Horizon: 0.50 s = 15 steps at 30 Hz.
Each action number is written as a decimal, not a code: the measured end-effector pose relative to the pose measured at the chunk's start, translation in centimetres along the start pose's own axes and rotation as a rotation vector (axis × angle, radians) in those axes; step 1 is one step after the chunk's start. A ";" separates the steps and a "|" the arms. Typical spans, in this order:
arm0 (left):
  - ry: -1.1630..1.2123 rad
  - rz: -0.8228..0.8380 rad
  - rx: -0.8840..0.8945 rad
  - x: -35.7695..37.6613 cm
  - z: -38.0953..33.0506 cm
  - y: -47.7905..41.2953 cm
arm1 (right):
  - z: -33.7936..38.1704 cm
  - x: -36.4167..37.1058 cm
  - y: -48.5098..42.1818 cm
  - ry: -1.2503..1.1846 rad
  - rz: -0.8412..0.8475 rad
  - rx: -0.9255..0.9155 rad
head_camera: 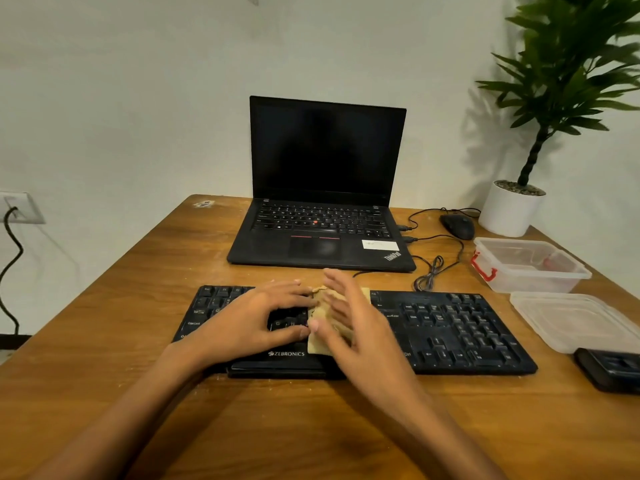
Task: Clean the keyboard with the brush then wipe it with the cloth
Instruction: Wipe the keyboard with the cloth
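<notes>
The keyboard (450, 327) lies across the middle of the frame on the table (114, 341), black, with its long side toward the person. A tan cloth (322, 342) sits crumpled on its centre keys. The right hand (349, 327) presses down on the cloth with fingers spread and flat, its grip wide open rather than closed around the fabric; the hand is blurred, so it looks to be in mid-wipe. The left hand (256, 317) rests just left of it, fingers loosely spread on the keys and touching the cloth's edge, holding nothing that I can make out; it seems to steady the keyboard.

No brush shows anywhere, so I judge the brushing is finished and the wiping is in hand. The cloth covers only the middle; the left keys and the number pad at the right may yet need a pass.

Behind the keyboard stands an open laptop (325, 188) with a dark screen. A mouse (459, 226) and a potted plant (512, 209) sit at upper right, with a clear box (530, 268) and its lid (571, 320) at the right edge.
</notes>
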<state>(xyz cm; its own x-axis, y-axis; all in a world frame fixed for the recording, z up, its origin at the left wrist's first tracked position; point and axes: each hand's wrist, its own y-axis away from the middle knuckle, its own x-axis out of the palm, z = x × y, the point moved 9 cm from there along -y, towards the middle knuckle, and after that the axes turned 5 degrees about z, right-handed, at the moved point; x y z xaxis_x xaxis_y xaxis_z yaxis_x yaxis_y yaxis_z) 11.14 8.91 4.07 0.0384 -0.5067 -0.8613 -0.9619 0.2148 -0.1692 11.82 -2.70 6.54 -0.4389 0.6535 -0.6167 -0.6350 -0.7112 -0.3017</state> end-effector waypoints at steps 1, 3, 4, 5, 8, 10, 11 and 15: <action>0.007 -0.004 -0.004 -0.1 0.1 0.1 | -0.2 -1.2 0.0 -0.053 -0.063 -0.005; 0.027 0.004 0.000 -0.2 -0.1 0.3 | -0.9 -3.8 0.2 -0.037 -0.184 -0.017; 0.048 0.020 0.012 -0.2 -0.3 0.3 | -1.3 -4.8 0.3 0.022 -0.220 -0.007; 0.071 0.044 0.028 -0.1 -0.7 0.3 | -1.9 -5.5 0.3 0.095 -0.236 0.016; 0.079 0.126 0.070 0.7 -2.0 0.0 | -4.1 -5.2 0.2 0.358 -0.150 0.136; 0.043 0.159 0.077 1.2 -2.3 -0.2 | -5.3 -4.4 0.2 0.501 -0.073 0.225; 0.028 0.166 0.074 1.4 -2.3 -0.3 | -5.6 -4.2 0.2 0.531 -0.050 0.258; 0.051 0.176 0.056 1.6 -1.8 -0.1 | -5.5 -3.8 0.0 0.521 -0.042 0.276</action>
<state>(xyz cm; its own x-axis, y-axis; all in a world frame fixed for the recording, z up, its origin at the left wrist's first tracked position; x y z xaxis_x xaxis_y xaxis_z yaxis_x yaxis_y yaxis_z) 10.81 6.55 3.62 -0.1440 -0.4983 -0.8550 -0.9358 0.3495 -0.0461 17.00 -6.59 4.86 -0.0838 0.4163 -0.9054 -0.8175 -0.5482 -0.1764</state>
